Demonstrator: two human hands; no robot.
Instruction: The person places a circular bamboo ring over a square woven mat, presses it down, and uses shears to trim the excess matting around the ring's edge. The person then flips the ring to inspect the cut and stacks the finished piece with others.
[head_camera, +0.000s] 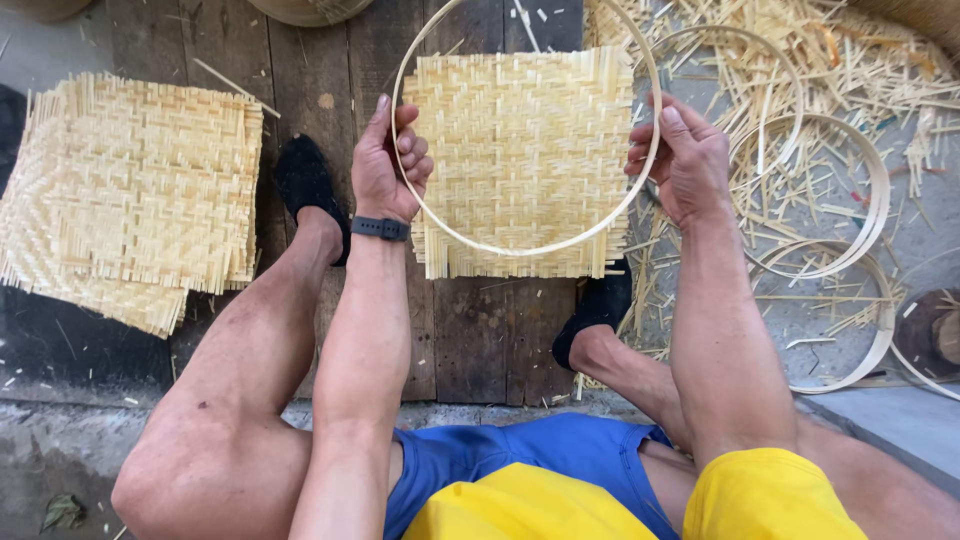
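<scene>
— What's over on the far left?

— A stack of woven bamboo mats (130, 195), square and pale, lying on the dark wooden boards (310, 90). Next comes a foot in a black shoe (308, 185).

— And the hands?

— The left hand (390, 160) is closed around the left side of a thin bamboo hoop (530, 247), fingers curled over the rim, thumb up along it. A dark band (380, 228) sits on that wrist. The hoop hangs just above 1 woven mat (520, 150) lying on the boards between the feet.

— The other side?

— The right hand (680, 160) pinches the hoop's right edge, fingers folded in. A second black shoe (598, 310) shows below the mat.

— Further right?

— Several more hoops (870, 215) lie on the ground among loose bamboo slivers (850, 60).
</scene>
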